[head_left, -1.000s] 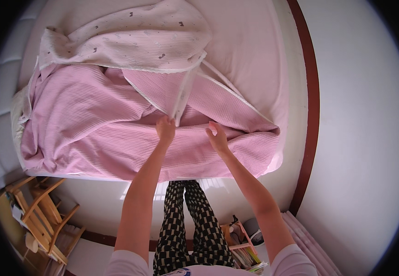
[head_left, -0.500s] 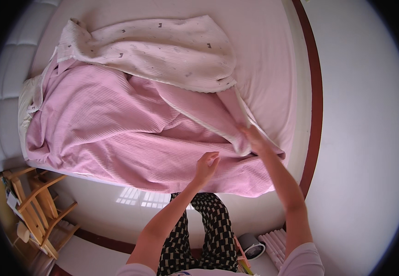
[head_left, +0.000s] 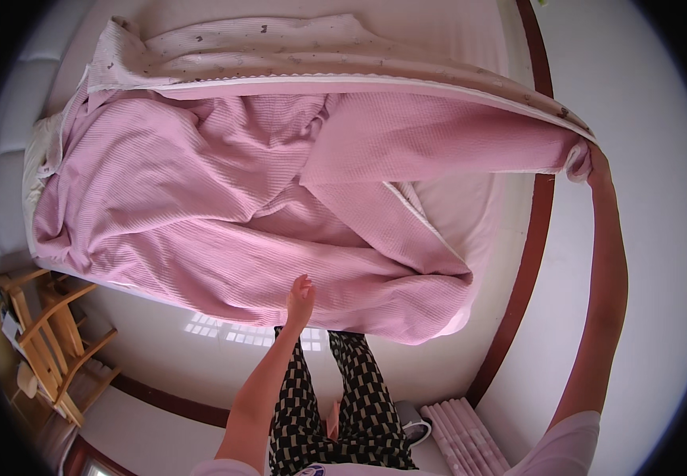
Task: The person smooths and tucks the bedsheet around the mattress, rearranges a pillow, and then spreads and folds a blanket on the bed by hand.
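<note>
A pink ribbed quilt (head_left: 161, 174) lies rumpled across the bed. Its paler, small-patterned face is folded over along the far side. My right hand (head_left: 595, 165) is closed around one corner of it, out past the bed's right edge, with the arm stretched long. From that grip the raised edge runs taut back to the left, and a pink flap hangs below it. My left hand (head_left: 301, 300) hovers over the near edge of the quilt, empty, its fingers loosely curled.
The bed's pale pink sheet (head_left: 458, 202) shows at the right. A grey padded headboard (head_left: 2, 198) stands on the left, with a wooden chair (head_left: 50, 341) near it. A white wall (head_left: 637, 95) rises on the right. Folded pink cloth (head_left: 462, 440) lies near my legs.
My right hand has swung up and right, lifting the quilt's corner and pulling its edge taut. The left hand has drawn back a little to the left and down.
</note>
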`<state>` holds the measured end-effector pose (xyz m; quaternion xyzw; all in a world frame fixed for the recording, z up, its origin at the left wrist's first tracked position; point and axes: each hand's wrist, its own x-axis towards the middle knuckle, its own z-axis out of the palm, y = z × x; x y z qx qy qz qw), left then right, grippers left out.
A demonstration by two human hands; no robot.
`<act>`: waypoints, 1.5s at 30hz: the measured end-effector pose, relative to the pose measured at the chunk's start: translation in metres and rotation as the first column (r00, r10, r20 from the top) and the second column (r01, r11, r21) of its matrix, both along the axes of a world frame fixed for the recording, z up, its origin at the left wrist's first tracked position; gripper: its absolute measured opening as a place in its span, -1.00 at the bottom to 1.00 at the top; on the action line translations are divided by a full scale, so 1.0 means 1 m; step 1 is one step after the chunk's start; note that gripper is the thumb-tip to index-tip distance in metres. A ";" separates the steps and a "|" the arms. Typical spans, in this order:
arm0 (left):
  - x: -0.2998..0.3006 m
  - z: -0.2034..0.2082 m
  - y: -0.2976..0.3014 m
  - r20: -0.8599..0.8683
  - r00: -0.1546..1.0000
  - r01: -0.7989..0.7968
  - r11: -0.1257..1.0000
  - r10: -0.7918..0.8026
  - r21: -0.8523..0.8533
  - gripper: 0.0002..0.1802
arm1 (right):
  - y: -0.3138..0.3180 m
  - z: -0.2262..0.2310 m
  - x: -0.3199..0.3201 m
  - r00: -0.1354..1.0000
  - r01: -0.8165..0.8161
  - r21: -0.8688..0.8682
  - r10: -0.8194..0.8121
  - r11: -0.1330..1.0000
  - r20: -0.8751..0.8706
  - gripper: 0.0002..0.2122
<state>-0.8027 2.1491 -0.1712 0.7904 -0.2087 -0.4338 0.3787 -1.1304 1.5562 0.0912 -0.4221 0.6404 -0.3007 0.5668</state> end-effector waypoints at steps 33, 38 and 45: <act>-0.320 0.082 -0.009 -0.103 0.942 -0.335 0.922 0.320 -0.195 -0.62 | 0.269 0.005 -0.065 0.790 -0.596 0.029 0.593 0.802 -0.156 -0.58; -0.353 0.076 -0.013 -0.127 0.934 -0.349 0.929 0.334 -0.126 -0.61 | 0.255 -0.016 -0.075 0.815 -0.567 0.047 0.568 0.823 -0.117 -0.57; -0.391 0.092 -0.114 -0.395 0.833 -0.507 0.819 0.387 -0.268 -0.55 | 0.228 -0.057 -0.106 0.818 -0.571 0.198 0.573 0.797 0.051 -0.55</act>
